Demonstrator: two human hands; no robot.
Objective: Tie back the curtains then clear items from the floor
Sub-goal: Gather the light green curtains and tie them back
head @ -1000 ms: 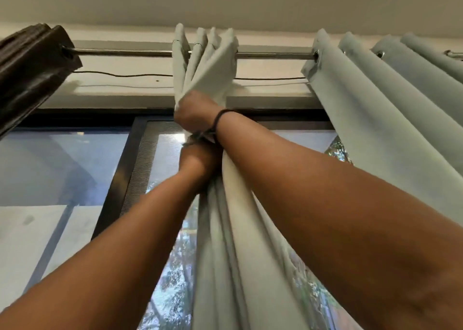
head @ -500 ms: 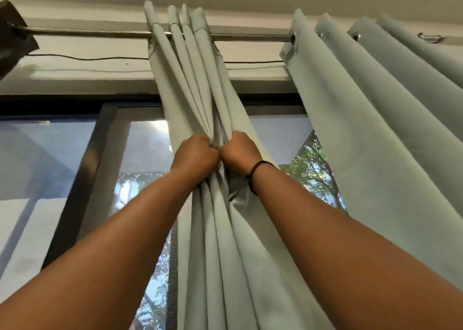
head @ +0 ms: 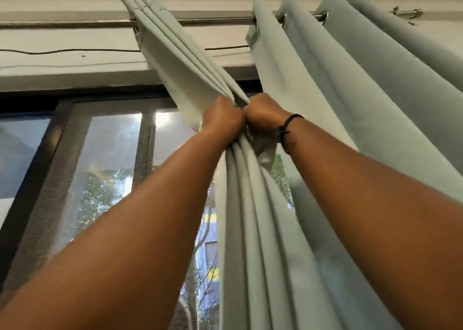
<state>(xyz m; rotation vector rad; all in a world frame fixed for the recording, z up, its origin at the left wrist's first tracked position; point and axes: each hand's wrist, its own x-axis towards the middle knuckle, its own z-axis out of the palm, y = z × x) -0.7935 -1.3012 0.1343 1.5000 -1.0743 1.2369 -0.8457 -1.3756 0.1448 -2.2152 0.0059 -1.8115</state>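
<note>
A pale green curtain (head: 185, 61) hangs in gathered folds from a metal rod (head: 62, 24). My left hand (head: 221, 117) and my right hand (head: 264, 115) are side by side, both gripping the bunched folds well below the rod. The cloth slants from the rod down to my fists, then falls straight. A black band sits on my right wrist. My fingers are hidden behind the fabric. A second curtain panel (head: 350, 91) of the same colour hangs on the right.
Behind the curtain is a dark-framed window (head: 62, 134) with a mesh screen, trees and a building outside. A thin cable (head: 62, 51) runs along the wall under the rod. The floor is out of view.
My hands have slid down from just under the rod and now grip the folds side by side, pulling them to the right so the cloth slants from the rod.
</note>
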